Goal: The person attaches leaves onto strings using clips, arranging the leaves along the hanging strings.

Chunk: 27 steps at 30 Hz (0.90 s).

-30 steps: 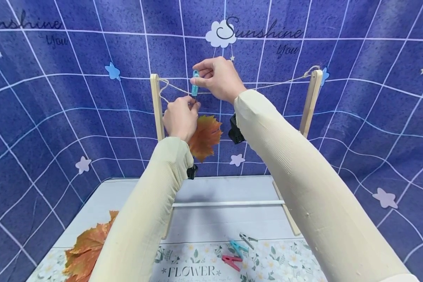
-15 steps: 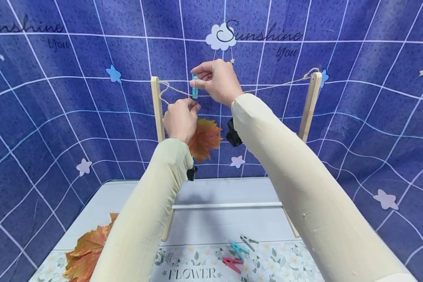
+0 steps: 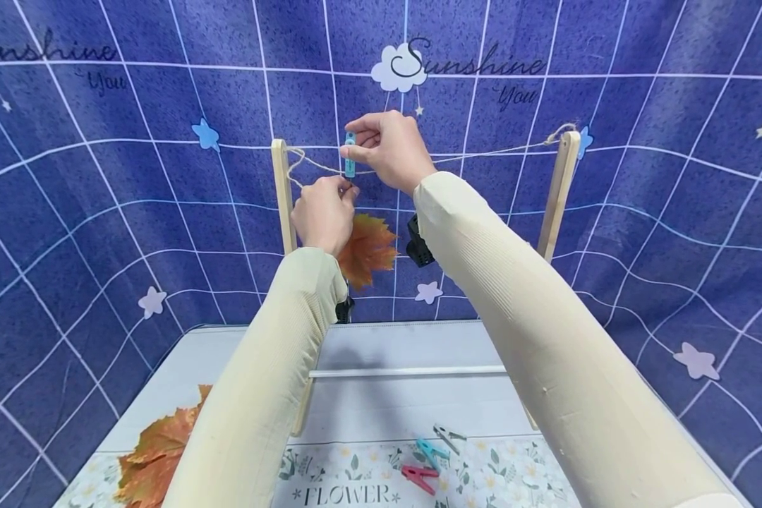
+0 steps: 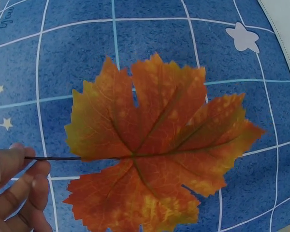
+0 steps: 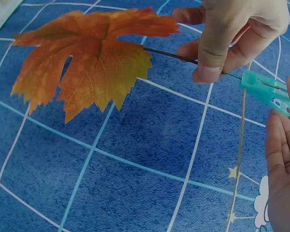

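Observation:
An orange artificial maple leaf hangs by its thin dark stem, which my left hand pinches between thumb and fingers. Just above, my right hand pinches a teal clothespin by its handle end. In the right wrist view the clothespin's nose sits over the twine, with the stem's tip right at it. The twine runs between two wooden posts, and the hands are nearer the left post.
The right post stands beyond my right forearm. On the table lie a red clothespin, another teal clothespin and a grey one. More orange leaves lie at the left, partly behind my left sleeve. A white crossbar joins the rack's base.
The whole view has shifted slightly. Both hands keep their holds; the clothespin has tipped a little more upright and stays at the twine by the stem.

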Tool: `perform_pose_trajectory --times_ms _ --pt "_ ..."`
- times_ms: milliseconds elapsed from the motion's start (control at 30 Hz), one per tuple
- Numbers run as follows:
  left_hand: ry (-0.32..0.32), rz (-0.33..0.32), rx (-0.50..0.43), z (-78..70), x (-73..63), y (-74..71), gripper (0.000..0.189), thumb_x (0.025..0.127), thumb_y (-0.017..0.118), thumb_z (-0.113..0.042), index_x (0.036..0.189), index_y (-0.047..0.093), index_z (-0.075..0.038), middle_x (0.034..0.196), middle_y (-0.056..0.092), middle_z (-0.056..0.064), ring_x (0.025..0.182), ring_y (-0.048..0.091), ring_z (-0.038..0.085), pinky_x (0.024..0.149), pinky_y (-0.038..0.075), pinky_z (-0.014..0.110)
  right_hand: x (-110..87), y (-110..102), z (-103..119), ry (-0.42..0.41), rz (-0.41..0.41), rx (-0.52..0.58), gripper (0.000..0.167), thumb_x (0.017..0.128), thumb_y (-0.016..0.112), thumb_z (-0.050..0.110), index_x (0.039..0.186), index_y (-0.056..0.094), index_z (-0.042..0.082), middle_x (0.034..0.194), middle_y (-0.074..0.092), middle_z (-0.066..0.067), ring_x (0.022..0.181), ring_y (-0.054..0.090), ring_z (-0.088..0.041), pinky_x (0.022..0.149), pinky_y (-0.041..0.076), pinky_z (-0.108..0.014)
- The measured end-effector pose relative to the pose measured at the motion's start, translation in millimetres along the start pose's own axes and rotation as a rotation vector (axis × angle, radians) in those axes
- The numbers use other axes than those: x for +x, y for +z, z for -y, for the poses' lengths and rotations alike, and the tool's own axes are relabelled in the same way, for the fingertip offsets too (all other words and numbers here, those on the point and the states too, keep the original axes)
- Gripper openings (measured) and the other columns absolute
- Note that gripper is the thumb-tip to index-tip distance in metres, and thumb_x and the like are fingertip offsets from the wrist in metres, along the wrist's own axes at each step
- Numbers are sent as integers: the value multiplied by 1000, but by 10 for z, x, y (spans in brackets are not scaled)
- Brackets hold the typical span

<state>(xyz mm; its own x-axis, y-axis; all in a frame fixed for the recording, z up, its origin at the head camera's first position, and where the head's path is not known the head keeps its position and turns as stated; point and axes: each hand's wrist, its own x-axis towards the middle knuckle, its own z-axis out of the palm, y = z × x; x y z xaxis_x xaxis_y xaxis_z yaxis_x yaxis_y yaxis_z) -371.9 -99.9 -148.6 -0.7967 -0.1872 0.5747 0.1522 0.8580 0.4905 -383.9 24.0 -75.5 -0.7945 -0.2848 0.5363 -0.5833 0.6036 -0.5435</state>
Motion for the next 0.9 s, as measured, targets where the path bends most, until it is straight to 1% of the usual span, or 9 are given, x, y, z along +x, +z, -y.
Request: perform_pose_trajectory --times_ms 267,500,667,900 --pt "-3 36 -5 -24 -37 -17 30 104 59 -36 119 76 -16 106 76 6 101 69 33 87 51 52 -30 -25 11 35 35 8 45 97 72 28 138 64 11 120 69 -3 106 64 -11 91 49 -21" --pt "5 30 0 -27 -41 -17 30 105 58 -35 120 76 -17 107 76 6 103 69 32 88 50 51 -66 -17 -8 26 46 -9 49 99 69 28 144 58 12 124 67 -3 109 63 -11 92 49 -20" --pt "9 27 -3 -28 -51 -15 31 105 58 -35 122 75 -16 108 76 6 103 69 32 88 50 51 -76 -11 -26 28 51 0 52 99 68 28 147 55 13 124 67 -4 110 64 -13 93 50 -23" --pt "2 19 -3 -20 -83 -29 33 104 58 -38 124 73 -15 105 75 7 96 69 30 85 51 48 -98 -34 -49 54 45 -27 55 99 67 34 150 52 17 131 64 -2 114 61 -12 93 49 -24"
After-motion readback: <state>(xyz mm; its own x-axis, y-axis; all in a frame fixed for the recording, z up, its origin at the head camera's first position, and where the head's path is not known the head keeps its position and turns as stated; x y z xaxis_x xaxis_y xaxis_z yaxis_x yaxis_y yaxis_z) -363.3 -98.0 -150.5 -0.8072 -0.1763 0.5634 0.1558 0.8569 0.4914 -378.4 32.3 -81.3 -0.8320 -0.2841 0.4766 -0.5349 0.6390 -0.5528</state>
